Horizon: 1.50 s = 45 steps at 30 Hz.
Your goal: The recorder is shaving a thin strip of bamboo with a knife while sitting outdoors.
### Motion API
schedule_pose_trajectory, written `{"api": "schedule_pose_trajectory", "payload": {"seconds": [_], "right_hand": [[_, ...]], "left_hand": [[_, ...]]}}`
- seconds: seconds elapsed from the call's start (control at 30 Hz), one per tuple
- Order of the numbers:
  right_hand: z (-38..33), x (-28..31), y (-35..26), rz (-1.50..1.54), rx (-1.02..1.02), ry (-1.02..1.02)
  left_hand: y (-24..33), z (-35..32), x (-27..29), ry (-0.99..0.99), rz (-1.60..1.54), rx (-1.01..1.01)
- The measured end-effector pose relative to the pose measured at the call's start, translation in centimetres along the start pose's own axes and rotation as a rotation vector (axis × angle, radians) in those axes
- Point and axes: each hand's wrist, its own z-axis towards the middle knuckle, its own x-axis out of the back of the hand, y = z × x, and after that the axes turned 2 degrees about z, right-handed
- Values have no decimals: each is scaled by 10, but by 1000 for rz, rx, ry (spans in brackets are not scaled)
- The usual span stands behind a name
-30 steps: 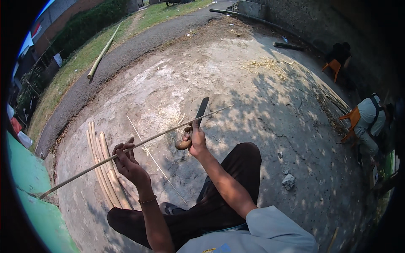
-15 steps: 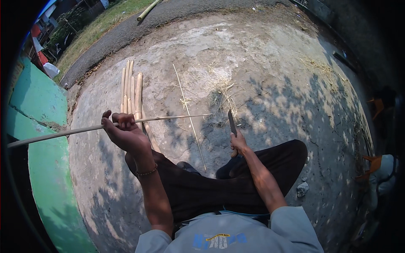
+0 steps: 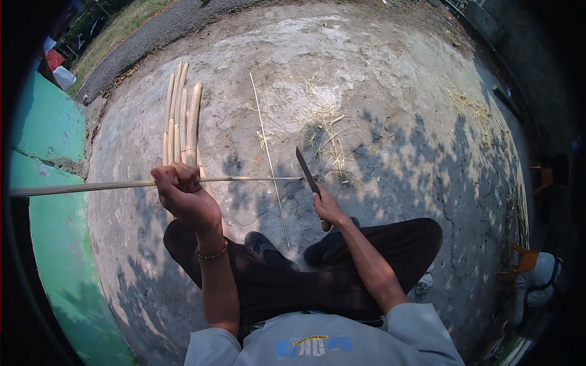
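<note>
My left hand [image 3: 188,194] is closed around a long, thin bamboo strip [image 3: 91,186], which runs nearly level from the left edge of the view across to the right. In my right hand [image 3: 330,207] is a knife [image 3: 307,171] with a dark blade and a wooden handle. Its blade slants up and to the left, close to the strip's right end; whether they touch I cannot tell. A second thin strip [image 3: 268,155] lies on the ground in front of me, crossed by the held one in view. Several bamboo poles [image 3: 181,116] lie side by side beyond my left hand.
Pale shavings [image 3: 329,140] are scattered on the concrete ground [image 3: 397,79] ahead. A green wall [image 3: 58,226] stands on the left. To the right are a stone [image 3: 423,283] by my knee and a pale object with an orange part [image 3: 537,277].
My left hand has turned, its fingers now curled tightly round the strip, which lies more level. My right hand has moved left, tilting the knife blade leftward toward the strip's end.
</note>
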Motion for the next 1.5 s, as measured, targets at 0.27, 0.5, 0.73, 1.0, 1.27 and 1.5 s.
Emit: {"api": "schedule_pose_trajectory", "payload": {"seconds": [0.27, 0.5, 0.73, 1.0, 1.27, 1.5], "right_hand": [[-7, -27, 5, -363, 283, -74], [-67, -50, -76, -195, 705, -78], [-49, -41, -36, -437, 399, -123], [-39, -33, -55, -578, 264, -251], [-57, -44, -61, -284, 643, -113], [-87, -47, -95, -263, 573, -170]], "left_hand": [[16, 2, 2, -60, -326, 331], [22, -55, 18, -37, -195, 54], [25, -61, 24, -116, -387, 121], [21, -52, 17, -106, -329, 175], [21, -50, 17, -131, -324, 143], [30, -55, 26, -186, -401, 162]]}}
